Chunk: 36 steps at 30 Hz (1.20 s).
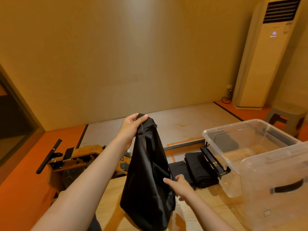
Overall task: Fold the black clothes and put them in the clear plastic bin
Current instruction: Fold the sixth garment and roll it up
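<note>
The fingers point(143, 116) of the left hand point(130, 126) are clamping the bunched top of a black garment point(146, 172), holding it up so that it is hanging in a long drape with its lower end reaching down to the wooden counter point(208, 207). The right hand point(182, 186) is reaching in lower down, its fingers point(168, 180) curling onto the garment's right edge and pinching the cloth there.

Just right of the hanging garment, two folded black clothes point(199, 169) are lying side by side on the counter, touching the near wall of the clear plastic bin point(233, 126). The bin is standing open at the counter's right side, and another dark folded piece point(225, 142) is showing through its wall, lying inside. A second clear container point(275, 177) is standing nearer the camera, against the bin.

Beyond the counter, a tall air conditioner point(266, 60) is standing in the right corner.
</note>
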### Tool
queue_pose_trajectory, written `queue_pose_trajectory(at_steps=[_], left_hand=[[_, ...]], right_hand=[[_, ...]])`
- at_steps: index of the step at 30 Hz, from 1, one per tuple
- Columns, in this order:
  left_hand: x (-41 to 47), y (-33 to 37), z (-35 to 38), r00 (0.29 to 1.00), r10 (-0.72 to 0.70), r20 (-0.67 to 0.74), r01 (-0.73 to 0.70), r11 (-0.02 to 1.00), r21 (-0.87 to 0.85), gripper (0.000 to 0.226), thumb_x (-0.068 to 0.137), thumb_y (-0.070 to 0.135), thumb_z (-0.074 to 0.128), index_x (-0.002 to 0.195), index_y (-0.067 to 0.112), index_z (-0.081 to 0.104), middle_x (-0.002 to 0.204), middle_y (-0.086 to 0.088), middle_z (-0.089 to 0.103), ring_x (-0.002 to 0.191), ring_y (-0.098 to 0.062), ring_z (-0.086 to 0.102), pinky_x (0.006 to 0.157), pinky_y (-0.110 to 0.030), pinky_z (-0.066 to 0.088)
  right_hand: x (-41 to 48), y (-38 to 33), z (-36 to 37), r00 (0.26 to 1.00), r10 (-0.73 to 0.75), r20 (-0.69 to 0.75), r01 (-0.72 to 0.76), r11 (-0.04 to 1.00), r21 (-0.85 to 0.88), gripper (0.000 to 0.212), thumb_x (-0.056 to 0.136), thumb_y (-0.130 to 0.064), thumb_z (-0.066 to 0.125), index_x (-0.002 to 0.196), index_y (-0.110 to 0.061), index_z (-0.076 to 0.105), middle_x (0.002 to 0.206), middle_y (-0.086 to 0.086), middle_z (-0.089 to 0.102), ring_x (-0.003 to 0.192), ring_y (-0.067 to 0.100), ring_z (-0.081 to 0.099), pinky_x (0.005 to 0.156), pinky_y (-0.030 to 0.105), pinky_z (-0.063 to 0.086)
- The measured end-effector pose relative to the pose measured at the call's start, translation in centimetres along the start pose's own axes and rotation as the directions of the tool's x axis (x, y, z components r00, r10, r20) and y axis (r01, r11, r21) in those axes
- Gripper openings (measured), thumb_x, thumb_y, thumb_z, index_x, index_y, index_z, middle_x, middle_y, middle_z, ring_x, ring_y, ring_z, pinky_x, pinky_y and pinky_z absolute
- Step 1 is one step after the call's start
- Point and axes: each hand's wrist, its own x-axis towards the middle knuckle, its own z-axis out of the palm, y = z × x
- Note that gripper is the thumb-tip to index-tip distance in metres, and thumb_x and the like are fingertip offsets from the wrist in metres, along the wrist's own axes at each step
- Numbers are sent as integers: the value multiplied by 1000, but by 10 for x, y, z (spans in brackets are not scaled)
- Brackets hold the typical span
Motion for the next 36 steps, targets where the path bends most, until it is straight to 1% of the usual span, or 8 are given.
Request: queue_pose_trajectory(at_steps=[4, 7, 13, 19, 25, 28, 32, 36], left_hand=[[-3, -4, -9, 1000, 5, -23, -5, 1000, 3, 11, 93, 23, 63, 89, 13, 66, 79, 2, 67, 69, -7, 64, 52, -14, 45], [-4, -8, -19, 999, 5, -49, -4, 1000, 19, 11, 93, 24, 63, 91, 13, 66, 80, 2, 67, 73, -9, 64, 55, -15, 47], [-4, -18, -36, 994, -9, -112, 8, 1000, -9, 11, 93, 23, 62, 93, 13, 66, 82, 1, 68, 76, -12, 64, 62, -19, 49], [-1, -21, -54, 988, -21, -153, 9, 997, -79, 14, 93, 25, 62, 95, 12, 65, 87, -4, 65, 81, -18, 62, 70, -25, 50], [-4, -24, -65, 992, -18, -123, 7, 996, -94, 12, 93, 25, 62, 94, 13, 65, 87, -5, 65, 82, -19, 63, 73, -27, 51], [-7, -31, -67, 991, -29, -134, 18, 996, -85, 12, 93, 24, 60, 94, 13, 64, 86, -3, 65, 81, -17, 63, 70, -26, 51], [-8, -40, -74, 981, -44, -191, 30, 997, -75, 13, 94, 24, 60, 88, 13, 63, 83, -2, 62, 83, -14, 61, 66, -21, 50], [-8, -52, -86, 971, -108, -215, 86, 990, -108, 23, 89, 28, 66, 78, 10, 56, 78, -6, 57, 81, -21, 56, 72, -28, 46]], right_hand=[[15, 10, 20, 997, -1, -81, -6, 996, -87, 19, 94, -30, 54, 101, -14, 46, 94, 8, 60, 77, 20, 56, 67, 29, 44], [20, 8, 22, 985, -41, -170, 42, 999, 2, 17, 98, -14, 42, 82, -14, 50, 72, 6, 60, 63, 19, 56, 60, 30, 44], [17, -17, 7, 966, -118, -228, 195, 915, 353, 31, 103, -17, 34, 123, -8, 57, 116, 11, 63, 100, 22, 63, 85, 40, 54], [15, -38, -13, 922, -140, -362, 319, 804, 502, 30, 105, -31, 33, 129, -22, 47, 126, 5, 54, 121, 26, 51, 106, 48, 41], [25, -29, -9, 993, -55, -102, 115, 555, 824, 48, 101, -39, 41, 145, -20, 38, 144, 13, 46, 131, 32, 45, 103, 49, 40], [20, -31, -9, 971, -189, -145, 229, 576, 785, 34, 95, -19, 56, 129, -21, 49, 132, 14, 53, 116, 29, 56, 84, 36, 50], [12, -37, -15, 944, -264, -198, 325, 629, 706, 28, 87, -5, 62, 112, -17, 61, 122, 9, 57, 106, 23, 58, 82, 31, 49], [5, -42, -21, 947, -305, -102, 253, 514, 819, 22, 91, -3, 50, 106, -11, 63, 113, 14, 54, 100, 28, 55, 78, 35, 47]])
